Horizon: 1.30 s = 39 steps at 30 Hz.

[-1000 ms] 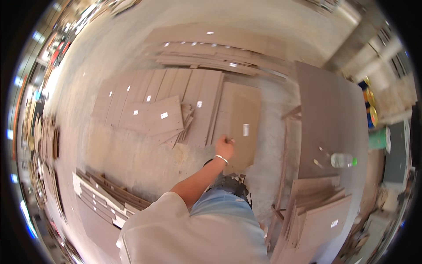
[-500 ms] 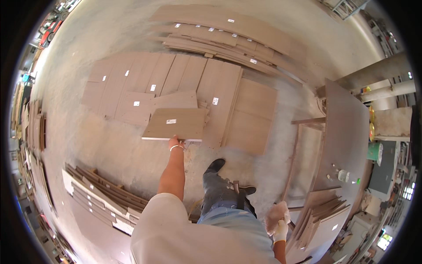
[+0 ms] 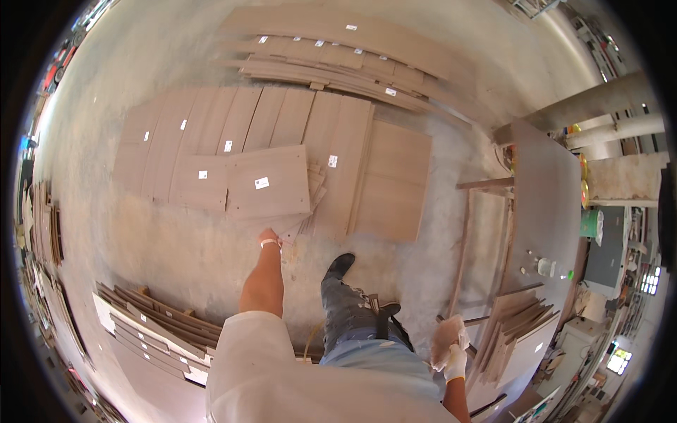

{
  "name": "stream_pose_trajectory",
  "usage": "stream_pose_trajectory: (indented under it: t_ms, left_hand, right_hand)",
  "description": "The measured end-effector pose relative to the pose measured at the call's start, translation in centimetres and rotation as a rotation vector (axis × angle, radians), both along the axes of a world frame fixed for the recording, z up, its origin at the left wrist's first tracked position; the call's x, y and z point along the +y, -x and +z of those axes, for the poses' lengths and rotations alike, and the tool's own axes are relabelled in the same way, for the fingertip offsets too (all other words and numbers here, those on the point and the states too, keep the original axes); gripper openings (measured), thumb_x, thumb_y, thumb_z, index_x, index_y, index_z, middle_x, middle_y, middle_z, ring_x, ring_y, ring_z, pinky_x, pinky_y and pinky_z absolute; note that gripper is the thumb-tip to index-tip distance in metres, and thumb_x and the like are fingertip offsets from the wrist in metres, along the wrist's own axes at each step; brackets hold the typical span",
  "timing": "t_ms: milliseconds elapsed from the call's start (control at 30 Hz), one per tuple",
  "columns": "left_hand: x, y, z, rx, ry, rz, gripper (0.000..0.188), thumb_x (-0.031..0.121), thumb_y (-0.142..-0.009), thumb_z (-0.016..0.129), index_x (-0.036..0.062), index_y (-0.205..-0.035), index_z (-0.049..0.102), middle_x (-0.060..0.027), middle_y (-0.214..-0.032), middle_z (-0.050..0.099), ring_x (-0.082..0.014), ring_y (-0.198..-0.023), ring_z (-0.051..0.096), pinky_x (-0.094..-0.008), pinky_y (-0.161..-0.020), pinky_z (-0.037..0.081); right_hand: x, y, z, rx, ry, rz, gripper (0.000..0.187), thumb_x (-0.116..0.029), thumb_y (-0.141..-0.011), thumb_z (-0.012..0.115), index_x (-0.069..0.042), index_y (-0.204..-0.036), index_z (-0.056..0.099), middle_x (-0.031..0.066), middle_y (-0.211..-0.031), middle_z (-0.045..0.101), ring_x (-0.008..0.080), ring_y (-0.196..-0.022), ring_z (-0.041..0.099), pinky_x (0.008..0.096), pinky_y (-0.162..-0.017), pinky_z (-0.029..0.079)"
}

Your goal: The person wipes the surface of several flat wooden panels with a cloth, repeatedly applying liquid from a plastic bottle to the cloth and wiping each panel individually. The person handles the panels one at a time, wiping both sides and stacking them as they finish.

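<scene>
Evidently, in the head view, your bare left hand sits left of centre, just below the near edge of the labelled panel; whether its fingers pinch anything, I cannot tell. Lower right, your gloved right hand grips a crumpled wrap. The step looks like positioning that panel; adjusting it calls for firm edge contact.

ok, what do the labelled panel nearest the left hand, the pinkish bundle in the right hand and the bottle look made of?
Panel: likely wood-based board, matte brown laminate or veneer; flat, even face.
Bundle: probably thin plastic film, slightly shiny; crumpled, translucent-looking, contents unclear.
Bottle: likely clear plastic; looks see-through, though glass isn't ruled out.
</scene>
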<state>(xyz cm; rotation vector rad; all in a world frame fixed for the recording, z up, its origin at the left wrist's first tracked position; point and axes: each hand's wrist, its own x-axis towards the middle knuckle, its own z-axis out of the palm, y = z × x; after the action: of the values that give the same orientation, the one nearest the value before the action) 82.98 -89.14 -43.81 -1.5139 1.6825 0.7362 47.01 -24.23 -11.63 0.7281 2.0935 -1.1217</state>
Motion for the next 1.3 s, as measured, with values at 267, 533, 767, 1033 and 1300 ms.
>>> stream_pose_trajectory:
  t_ms: [267,533,767,1033,1300]
  left_hand:
    - [22.9,15.4,0.6,0.077,0.024,-0.866,0.019,0.033,-0.083,0.087,0.0181,-0.095,0.082,-0.0077,-0.103,0.082,-0.0251,-0.096,0.080,-0.0411,-0.081,0.063]
    - [34.6,40.7,10.4,0.949,0.066,-0.684,0.022,0.012,-0.096,0.063,0.0025,-0.110,0.076,-0.0232,-0.107,0.077,-0.0425,-0.103,0.073,-0.0495,-0.092,0.058]
    - [54.7,61.9,25.6,1.471,-0.198,-0.896,0.023,0.021,-0.106,0.064,0.0028,-0.119,0.071,-0.0215,-0.108,0.077,-0.0372,-0.101,0.075,-0.0450,-0.085,0.059]
    - [71.0,64.7,32.3,0.888,-0.166,-1.320,0.059,0.059,-0.104,0.057,0.0008,-0.107,0.065,-0.0300,-0.101,0.073,-0.0507,-0.102,0.069,-0.0572,-0.092,0.054]
    - [67.0,68.4,30.5,0.644,-0.662,-1.168,0.027,0.026,-0.106,0.066,0.0015,-0.112,0.060,-0.0151,-0.095,0.072,-0.0278,-0.078,0.074,-0.0457,-0.051,0.062]
  right_hand:
    - [9.2,-6.1,-4.8,0.103,0.477,-0.580,0.040,-0.018,-0.094,0.067,-0.001,-0.130,0.067,0.0078,-0.105,0.069,0.0228,-0.097,0.068,0.0390,-0.082,0.056]
    - [15.9,-7.9,-1.1,0.283,1.222,-1.141,0.075,-0.024,-0.089,0.073,-0.007,-0.157,0.045,0.0170,-0.147,0.061,0.0413,-0.134,0.060,0.0571,-0.114,0.051]
    - [28.7,-13.9,2.9,0.814,0.949,-1.276,0.079,-0.033,-0.091,0.077,-0.003,-0.157,0.044,0.0210,-0.152,0.058,0.0429,-0.135,0.060,0.0589,-0.115,0.051]
    - [36.6,-6.7,1.0,1.037,0.178,-1.630,0.045,-0.026,-0.102,0.062,0.002,-0.137,0.065,0.0212,-0.131,0.071,0.0344,-0.112,0.070,0.0434,-0.096,0.058]
    - [19.4,13.5,7.1,1.042,-0.462,0.224,0.047,-0.014,-0.082,0.072,-0.008,-0.128,0.071,0.0168,-0.126,0.069,0.0404,-0.120,0.066,0.0504,-0.110,0.050]
